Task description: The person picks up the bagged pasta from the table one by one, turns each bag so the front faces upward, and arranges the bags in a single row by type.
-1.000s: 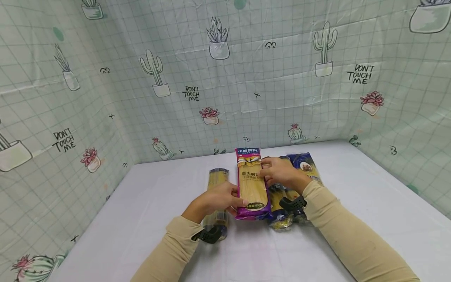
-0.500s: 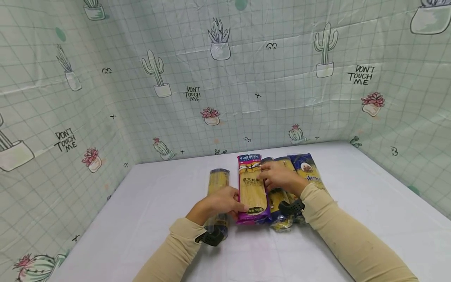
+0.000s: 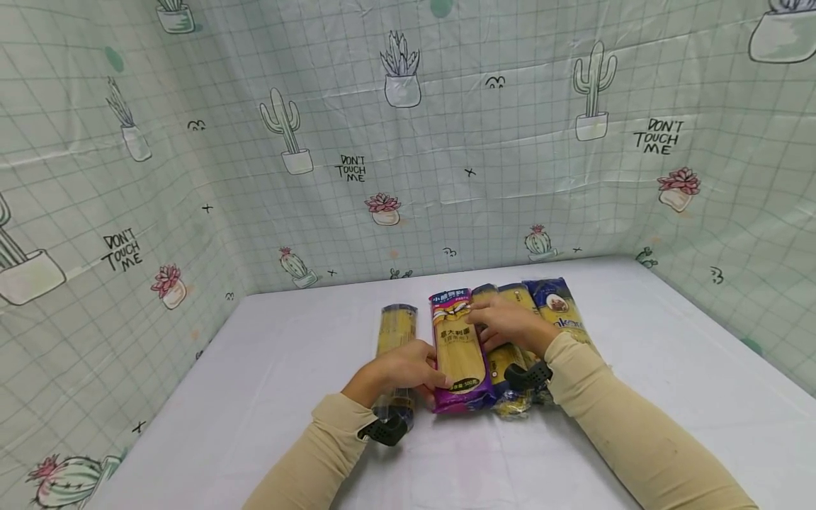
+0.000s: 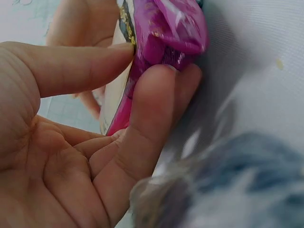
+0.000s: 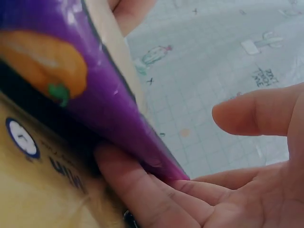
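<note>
A purple-edged packet of pasta (image 3: 459,347) leans slightly tilted between both hands in the head view. My left hand (image 3: 404,368) pinches its lower left edge, thumb on the front and fingers behind. The left wrist view shows these fingers against the crumpled purple end (image 4: 175,33). My right hand (image 3: 510,322) touches the packet's right edge. In the right wrist view its fingers (image 5: 137,185) lie along the packet's purple side (image 5: 114,104), while the thumb (image 5: 256,111) stands apart from it. Just right of the packet lie blue-and-yellow pasta packets, partly hidden by the right hand.
A clear-wrapped pasta packet (image 3: 397,329) lies on the white table (image 3: 287,354) beneath and beyond the left hand. At the right a blue pasta packet (image 3: 557,301) lies beside others. A patterned curtain (image 3: 433,142) hangs behind the table.
The purple-edged packet has come down and slightly toward the person, its top now lower in the head view. My left hand moved down with it; the right hand stays at the right edge.
</note>
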{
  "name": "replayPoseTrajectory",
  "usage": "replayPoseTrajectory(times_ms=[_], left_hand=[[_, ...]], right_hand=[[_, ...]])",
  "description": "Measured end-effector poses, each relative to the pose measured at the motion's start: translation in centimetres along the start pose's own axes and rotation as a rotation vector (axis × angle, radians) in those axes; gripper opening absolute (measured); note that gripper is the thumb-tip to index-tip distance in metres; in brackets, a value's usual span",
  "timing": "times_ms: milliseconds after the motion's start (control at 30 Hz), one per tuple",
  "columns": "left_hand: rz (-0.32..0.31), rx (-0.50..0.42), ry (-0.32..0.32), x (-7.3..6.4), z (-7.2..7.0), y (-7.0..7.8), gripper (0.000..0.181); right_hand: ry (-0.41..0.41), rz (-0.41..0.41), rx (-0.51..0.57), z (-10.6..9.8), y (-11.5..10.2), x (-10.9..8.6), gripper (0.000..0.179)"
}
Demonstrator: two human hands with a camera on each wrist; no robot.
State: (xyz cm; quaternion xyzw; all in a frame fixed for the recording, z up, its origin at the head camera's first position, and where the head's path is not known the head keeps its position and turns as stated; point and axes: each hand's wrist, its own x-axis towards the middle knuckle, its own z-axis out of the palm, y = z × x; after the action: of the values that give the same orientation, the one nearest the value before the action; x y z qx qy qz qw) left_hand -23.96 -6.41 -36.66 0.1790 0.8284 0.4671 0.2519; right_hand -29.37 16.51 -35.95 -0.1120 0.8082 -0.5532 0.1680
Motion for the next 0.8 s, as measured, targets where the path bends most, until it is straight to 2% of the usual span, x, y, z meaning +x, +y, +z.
replayPoseTrajectory(times_ms=[133, 300, 567, 700, 800], left_hand=[[-0.007, 0.068, 0.029, 0.05, 0.11, 0.09, 0.014], [-0.002, 0.115, 0.041, 0.11, 0.19, 0.14, 0.015], [0.015, 0.194, 0.062, 0.02, 0.16, 0.3, 0.013], [0.031, 0.232, 0.112, 0.04, -0.12, 0.2, 0.013], [0.048, 0.243, 0.155, -0.03, -0.56, 0.25, 0.022]], right_hand=[[-0.019, -0.007, 0.001, 0.06, -0.36, -0.23, 0.066], [-0.037, -0.005, -0.008, 0.08, -0.78, -0.44, 0.058], [-0.014, 0.016, 0.007, -0.25, -0.96, -0.86, 0.048], [0.024, 0.03, 0.048, -0.56, -0.76, -0.9, 0.043], [0.046, 0.032, 0.036, -0.72, -0.71, -0.86, 0.04]])
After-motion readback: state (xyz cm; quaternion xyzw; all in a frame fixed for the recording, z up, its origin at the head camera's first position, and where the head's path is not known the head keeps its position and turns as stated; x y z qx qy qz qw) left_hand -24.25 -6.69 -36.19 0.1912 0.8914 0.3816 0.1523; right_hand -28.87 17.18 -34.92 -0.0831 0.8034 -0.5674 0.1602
